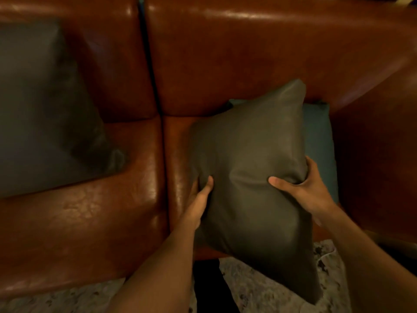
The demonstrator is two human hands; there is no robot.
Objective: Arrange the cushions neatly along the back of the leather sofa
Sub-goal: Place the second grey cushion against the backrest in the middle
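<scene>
Both hands on the olive-brown cushion point(250, 172), held over the right seat of the brown leather sofa point(225, 53). Left hand point(199, 199) grips its left edge, thumb pressed into the front face, fingers hidden behind. Right hand point(302, 188) clamps the right edge, thumb on the front, fingers wrapped round the back; fabric puckers between the two thumbs. Cushion is tilted, one corner pointing far toward the backrest, the opposite corner hanging near, past the seat's front edge and over the rug point(259, 288).

Teal cushion point(318, 136) sits behind and to the right of the held one, mostly covered by it, in the right corner of the seat near the armrest. Whether the two touch: cannot tell.

Dark grey cushion point(40, 114) on the left seat, well apart from the others, leaning against the left backrest section, its near corner resting on the seat. It is blurred at the frame edge.

Seam between the two seat sections runs just left of the left hand. Mottled light rug lies on the floor along the sofa's near edge.
</scene>
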